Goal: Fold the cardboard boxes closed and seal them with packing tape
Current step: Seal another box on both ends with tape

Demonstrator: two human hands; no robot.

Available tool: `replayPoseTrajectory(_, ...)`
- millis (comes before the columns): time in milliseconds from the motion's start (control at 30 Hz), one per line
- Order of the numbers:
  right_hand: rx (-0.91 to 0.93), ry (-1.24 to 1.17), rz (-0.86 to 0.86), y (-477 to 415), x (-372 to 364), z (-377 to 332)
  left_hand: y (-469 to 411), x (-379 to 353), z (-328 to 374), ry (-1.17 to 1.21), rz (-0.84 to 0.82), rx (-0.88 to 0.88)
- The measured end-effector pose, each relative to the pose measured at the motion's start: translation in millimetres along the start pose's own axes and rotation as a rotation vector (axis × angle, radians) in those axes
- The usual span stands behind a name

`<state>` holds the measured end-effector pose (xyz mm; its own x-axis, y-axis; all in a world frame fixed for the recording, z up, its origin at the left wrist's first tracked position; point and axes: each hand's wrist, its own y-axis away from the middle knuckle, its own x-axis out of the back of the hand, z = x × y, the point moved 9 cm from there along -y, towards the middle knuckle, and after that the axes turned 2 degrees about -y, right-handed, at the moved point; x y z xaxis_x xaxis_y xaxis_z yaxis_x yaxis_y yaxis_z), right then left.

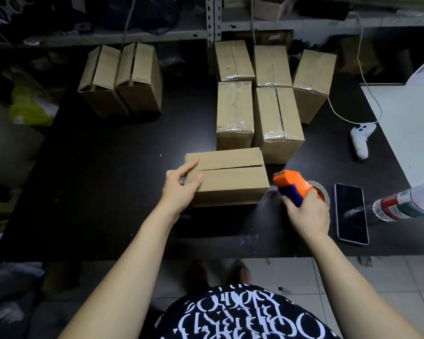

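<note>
Cardboard box point(227, 177) first, said one: where did it lie?

On the dark table point(108, 179), answered the other, straight ahead of the person near the front edge. Its long side ran from 9 to 3 o'clock. Both top flaps were folded down, and the seam between them gaped a little toward 3 o'clock.

And the hands?

The left hand point(181, 189) held the box's 9 o'clock end. The forefinger lay on the far flap, the thumb on the near flap, and the other fingers were curled against the end face. The right hand point(306, 214) was clenched round the blue handle of an orange tape dispenser point(291, 184) just off the 3 o'clock end. I could not tell whether its nose touched the cardboard. The tape roll point(322, 189) showed behind the hand.

What stood further out?

Five taped boxes point(234, 113) stood close together from 12 to 1 o'clock, glossy strips over their near ends. Two more boxes point(120, 79) stood side by side at 11 o'clock, dark gaps along their seams. A phone point(351, 212) lay face up at 3 o'clock beyond the dispenser, with a bottle point(402, 204) on its side past it. A white controller point(361, 138) lay on its cable point(367, 81) at 2 o'clock.
</note>
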<state>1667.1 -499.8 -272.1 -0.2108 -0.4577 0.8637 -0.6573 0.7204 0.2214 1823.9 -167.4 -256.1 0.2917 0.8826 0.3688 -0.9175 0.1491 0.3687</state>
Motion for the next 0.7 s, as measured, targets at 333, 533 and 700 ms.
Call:
replayPoseTrajectory(333,0.443,-0.408,-0.016,21.1,57.1,-98.3,-8.5,-2.7,6.0,-0.040,-0.160,0.026)
replayPoseTrajectory(533,0.738,-0.357,-0.152,46.5,48.2,-166.9,-7.3,1.6,23.6,-0.224,-0.215,-0.016)
replayPoseTrajectory(700,0.764,-0.399,-0.142,44.8,51.6,-172.4,-0.9,8.6,35.9,-0.482,-0.105,-0.151)
